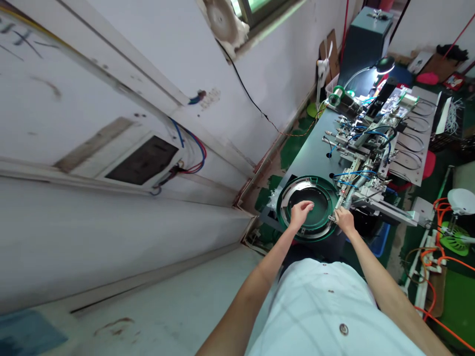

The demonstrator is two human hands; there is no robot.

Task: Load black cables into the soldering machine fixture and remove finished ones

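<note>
Round dark-green bowl with a silvery metal track (321,211) sits at the near end of a long grey tabletop (313,154). Beyond it on the same tabletop stands a crowded silver metal machine with thin blue tubes (365,148), and a bright black-headed lamp (385,65) shines at the far end. To the left rises a stained white wall (282,64); below, the green floor (293,152) looks patchy. The bowl has a shiny curved track inside its green rim and a darker, sunken middle. Above this middle is the left hand (302,213), its grip gathered closely; I cannot tell whether it pinches something. At the bowl's right edge, the right hand (344,219) is beside a small metal fitting (332,218); whether its grip is clamped there, I cannot tell.
</note>
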